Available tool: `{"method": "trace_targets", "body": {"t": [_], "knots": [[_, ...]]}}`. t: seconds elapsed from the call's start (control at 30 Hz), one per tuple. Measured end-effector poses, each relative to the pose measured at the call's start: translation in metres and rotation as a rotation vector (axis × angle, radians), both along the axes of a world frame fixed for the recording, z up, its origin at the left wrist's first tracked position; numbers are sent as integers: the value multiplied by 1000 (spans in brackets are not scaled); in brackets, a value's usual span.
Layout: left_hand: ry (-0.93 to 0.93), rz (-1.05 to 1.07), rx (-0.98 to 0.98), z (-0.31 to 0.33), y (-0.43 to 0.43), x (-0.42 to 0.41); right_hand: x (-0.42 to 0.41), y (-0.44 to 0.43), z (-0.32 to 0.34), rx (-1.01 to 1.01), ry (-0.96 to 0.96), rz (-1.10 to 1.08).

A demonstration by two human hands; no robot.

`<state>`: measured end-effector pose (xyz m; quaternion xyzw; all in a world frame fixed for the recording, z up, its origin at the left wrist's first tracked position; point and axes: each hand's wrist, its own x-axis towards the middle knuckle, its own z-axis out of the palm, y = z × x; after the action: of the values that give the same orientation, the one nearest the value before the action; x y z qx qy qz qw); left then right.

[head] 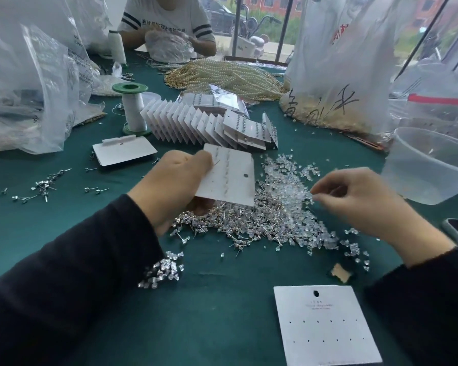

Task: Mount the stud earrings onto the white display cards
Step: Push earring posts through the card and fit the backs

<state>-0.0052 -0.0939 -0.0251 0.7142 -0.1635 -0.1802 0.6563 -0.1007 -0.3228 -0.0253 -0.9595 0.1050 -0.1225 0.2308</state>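
1. Now the left hand (175, 186) grips a white display card (226, 175) by its edge. The card is tilted above the heap with its rear face showing, and stud posts poke through it in rows.
2. The right hand (354, 199) pinches thumb and forefinger together just over the pile, seemingly on one clear back (314, 197), though it is too tiny to be sure.
3. I'd say the step is backing the mounted studs. Next, that back needs carrying to a bare post and pushing on squarely.
4. Loose stud earrings (249, 220) lie on the green cloth (222, 299). A blank card (325, 326) sits nearer, and finished cards (196, 122) are fanned out behind.
5. Around them are a thread spool (132, 107), a plastic tub (428, 165) and pearl strands (222, 72). Another person (167, 22) works opposite, by a window.
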Motion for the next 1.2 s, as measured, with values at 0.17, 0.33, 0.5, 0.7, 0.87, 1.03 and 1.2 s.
{"method": "trace_targets", "body": {"t": [0.17, 0.33, 0.5, 0.7, 0.87, 1.03, 1.2], "knots": [[50, 5, 11, 0, -3, -1, 7, -3, -11, -45, -52, -57], [17, 7, 49, -4, -6, -2, 15, 2, -19, -47, -18, 45], [-22, -13, 98, -7, -6, -2, 20, 5, -20, -100, -94, 40], [-53, -31, 130, -10, -6, -1, 19, 1, -16, 85, -169, 30], [-99, -52, 171, -13, -7, -2, 23, 6, -22, -27, -84, 68], [-136, -62, 210, -15, -8, -2, 21, 11, -19, -46, -67, 73], [-170, -74, 241, -15, -7, -2, 17, 10, -17, -20, -38, 69]]}}
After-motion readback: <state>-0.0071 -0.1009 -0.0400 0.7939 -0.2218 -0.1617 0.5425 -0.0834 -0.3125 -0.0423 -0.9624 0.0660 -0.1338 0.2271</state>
